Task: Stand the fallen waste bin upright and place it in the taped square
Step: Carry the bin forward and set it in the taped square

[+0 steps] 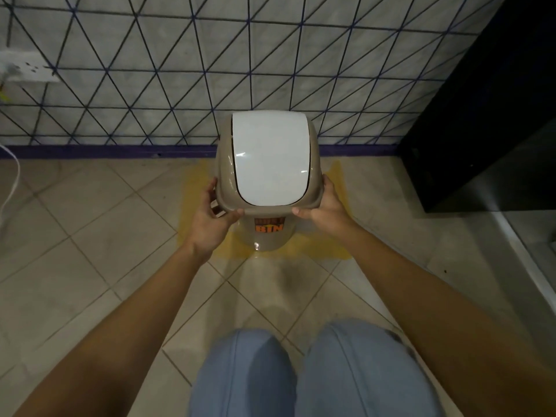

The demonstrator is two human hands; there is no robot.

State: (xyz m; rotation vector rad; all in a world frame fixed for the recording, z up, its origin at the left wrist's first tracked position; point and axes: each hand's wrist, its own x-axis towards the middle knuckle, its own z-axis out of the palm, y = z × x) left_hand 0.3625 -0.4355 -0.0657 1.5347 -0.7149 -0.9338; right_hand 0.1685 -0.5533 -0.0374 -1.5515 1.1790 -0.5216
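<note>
— Both hands are on the waste bin (pixel 266 206). Going from the left: the left hand (pixel 210 216) cups the lid's left lower corner, thumb along the rim and fingers curled under it. The right hand (pixel 326 207) does the same at the right corner. Each is closed around the tan lid collar, not the body.

— And where is the bin?

— Upright, its foot on the floor within the yellow taped square (pixel 337 188), close to the tiled wall (pixel 150 70). Whether it actually rests or hangs just above the floor, I cannot tell.

— How would you expect it to handle?

— Light, I'd judge: thin moulded plastic, stiff enough to hold shape, glossy and so a bit slick. The white swing flap (pixel 270 158) looks like it pivots, so pressing there gives no hold. The collar rim is the sensible grip, though if the lid only clips on, lifting by it could pull it free; the body just under the rim would be safer.

— What can't you see?

— The lid hides most of the body and the square's far edge. The orange label (pixel 268 226) is cut off above "BIN". The dark cabinet (pixel 481 115) at right is featureless.
</note>
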